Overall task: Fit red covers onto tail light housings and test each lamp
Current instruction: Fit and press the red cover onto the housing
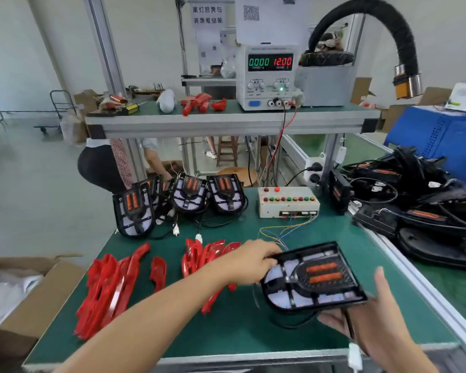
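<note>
Power supply (pixel 267 76) on upper shelf: green display reads "0000", red display beside it reads "12.00". Small labels under displays and knobs too blurred to read.

Paper sign (pixel 207 14) up-left of power supply: two lines of Chinese, "尾灯后壳与" and "装饰框组装"; first character not fully sure.

White sheet (pixel 264 20) directly above power supply: QR code, no readable words.

Control box (pixel 288 201) below power supply, on desk: no readable marks.

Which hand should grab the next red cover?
Left, probably. The left hand grips the housing right beside the red covers; the right hand supports the housing's far side.
</note>
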Demonstrator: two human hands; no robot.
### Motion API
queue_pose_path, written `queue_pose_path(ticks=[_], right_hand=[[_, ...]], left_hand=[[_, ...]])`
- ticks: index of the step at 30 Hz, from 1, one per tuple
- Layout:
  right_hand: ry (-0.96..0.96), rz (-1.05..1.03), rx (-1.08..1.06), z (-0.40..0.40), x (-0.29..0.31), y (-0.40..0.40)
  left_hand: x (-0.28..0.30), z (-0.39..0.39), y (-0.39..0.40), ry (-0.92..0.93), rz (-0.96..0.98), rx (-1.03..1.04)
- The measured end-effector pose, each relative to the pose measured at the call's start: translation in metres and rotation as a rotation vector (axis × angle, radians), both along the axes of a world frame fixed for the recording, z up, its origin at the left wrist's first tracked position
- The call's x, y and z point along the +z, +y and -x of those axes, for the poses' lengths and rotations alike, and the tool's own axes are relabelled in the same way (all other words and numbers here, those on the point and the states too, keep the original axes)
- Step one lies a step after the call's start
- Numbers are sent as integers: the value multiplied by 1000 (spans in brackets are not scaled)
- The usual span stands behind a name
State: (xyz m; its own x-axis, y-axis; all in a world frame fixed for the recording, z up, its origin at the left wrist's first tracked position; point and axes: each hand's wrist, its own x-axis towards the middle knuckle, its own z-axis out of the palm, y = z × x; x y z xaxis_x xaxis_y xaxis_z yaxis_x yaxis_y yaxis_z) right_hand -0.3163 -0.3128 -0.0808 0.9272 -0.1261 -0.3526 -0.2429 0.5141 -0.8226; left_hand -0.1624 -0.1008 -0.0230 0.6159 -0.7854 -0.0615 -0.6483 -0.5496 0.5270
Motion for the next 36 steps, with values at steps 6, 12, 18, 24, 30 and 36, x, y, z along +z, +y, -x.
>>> queue_pose_path(ticks=[6, 12, 18, 24, 30, 36], right_hand=[[18, 360, 44, -18, -4, 8], [-3, 863, -107, -44, -12, 24], [-1, 972, -183, -50, -24, 24], [15, 1063, -179, -52, -27, 30], [16, 1136, -135, -53, -26, 30], [-38, 1155, -150, -49, -18, 30]], left_hand=[[-30, -5, 8, -44, -90, 83], [-28, -13, 18, -157, -168, 138], [-19, -22, 44, -318, -158, 346], [-26, -16, 37, -325, -379, 397], [-27, -20, 36, -231, -286, 461], [-12, -28, 50, -36, 193, 548]])
